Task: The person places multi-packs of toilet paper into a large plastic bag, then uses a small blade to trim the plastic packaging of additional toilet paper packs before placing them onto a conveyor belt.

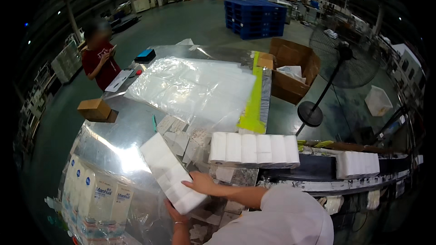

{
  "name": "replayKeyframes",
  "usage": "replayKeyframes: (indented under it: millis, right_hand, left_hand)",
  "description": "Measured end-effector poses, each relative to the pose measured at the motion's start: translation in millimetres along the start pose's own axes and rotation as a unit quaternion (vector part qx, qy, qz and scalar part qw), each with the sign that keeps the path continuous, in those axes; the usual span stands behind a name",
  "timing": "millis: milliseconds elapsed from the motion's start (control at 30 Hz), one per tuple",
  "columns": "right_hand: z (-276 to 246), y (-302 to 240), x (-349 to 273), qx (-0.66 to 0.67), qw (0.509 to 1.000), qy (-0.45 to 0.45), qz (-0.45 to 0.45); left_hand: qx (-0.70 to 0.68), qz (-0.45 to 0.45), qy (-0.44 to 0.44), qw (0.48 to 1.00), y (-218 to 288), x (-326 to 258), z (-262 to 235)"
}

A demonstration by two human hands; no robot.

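Observation:
A long white pack of paper rolls (164,161) lies slantwise at the front of the metal table, held between my two hands. My right hand (202,183) grips its right side near the close end, thumb over the top. On the opposite side, my left hand (176,212) holds the lower edge, its fingers partly hidden beneath the pack. Just right of it sits a second row of white rolls (254,149), touched by neither hand. To the left, a clear plastic bag (100,195) contains several printed tissue packs.
Clear plastic bags (195,86) lie stacked across the metal table (106,129). A conveyor (313,169) at right carries another white pack (358,164). Beyond the table stand an open carton (290,81), a pedestal fan (345,54) and blue pallets (254,18). A person in red (102,59) stands at far left.

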State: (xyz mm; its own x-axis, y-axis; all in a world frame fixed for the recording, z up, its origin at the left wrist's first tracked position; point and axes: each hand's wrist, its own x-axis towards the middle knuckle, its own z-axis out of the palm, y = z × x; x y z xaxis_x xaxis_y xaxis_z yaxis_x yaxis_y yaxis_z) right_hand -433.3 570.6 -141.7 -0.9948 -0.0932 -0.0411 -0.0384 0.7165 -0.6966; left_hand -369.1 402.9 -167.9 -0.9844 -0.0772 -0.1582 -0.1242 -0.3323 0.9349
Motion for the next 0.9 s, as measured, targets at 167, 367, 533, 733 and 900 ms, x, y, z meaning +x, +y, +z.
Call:
replayKeyframes:
  millis: [167, 367, 533, 733, 900]
  right_hand:
    - [49.6, 36.1, -29.5, 0.369, 0.921, 0.057, 0.109]
    - [-27.2, -21.4, -66.6, 0.617, 0.701, -0.270, 0.233]
    - [-68.2, -23.7, -120.1, 0.585, 0.715, -0.341, 0.176]
    - [-101.9, -52.2, -190.2, 0.502, 0.840, -0.207, 0.014]
    - [-124.8, -90.3, -188.2, 0.487, 0.862, -0.120, -0.070]
  left_hand:
    - [-0.019, -0.094, -0.001, 0.995, -15.9, -3.2, -24.5]
    - [-0.226, -0.233, -0.103, 0.940, 44.3, -37.2, -2.9]
    - [-0.158, -0.240, -0.114, 0.951, 75.6, -98.4, 5.5]
    - [-0.128, -0.047, -0.233, 0.963, 102.4, -156.9, 14.0]
    - [-0.041, 0.041, -0.238, 0.970, 114.7, -179.6, 20.4]
